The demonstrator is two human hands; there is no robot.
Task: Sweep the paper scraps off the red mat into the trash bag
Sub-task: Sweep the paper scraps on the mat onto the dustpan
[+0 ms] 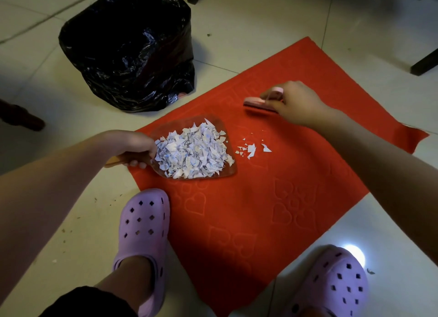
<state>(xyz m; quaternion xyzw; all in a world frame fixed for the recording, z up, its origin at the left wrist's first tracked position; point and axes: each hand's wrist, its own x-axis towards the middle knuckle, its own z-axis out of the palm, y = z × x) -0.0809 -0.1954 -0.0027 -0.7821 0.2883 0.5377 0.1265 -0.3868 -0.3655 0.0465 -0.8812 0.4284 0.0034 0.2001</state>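
Note:
A red mat (272,210) with embossed hearts lies on the tiled floor. On its left part rests a clear dustpan (213,124) heaped with white paper scraps (193,150). My left hand (132,146) grips the dustpan's handle at the mat's left edge. A few loose scraps (252,149) lie on the mat just right of the pan. My right hand (294,103) holds a small pink brush (257,103) above the mat, beyond those loose scraps. The black trash bag (130,49) stands open on the floor to the upper left of the mat.
My two feet in purple clogs stand at the near side, the left clog (144,233) at the mat's edge and the right clog (336,286) on the tiles. Dark furniture legs (424,63) stand at the right and top. A dark object (21,115) lies at far left.

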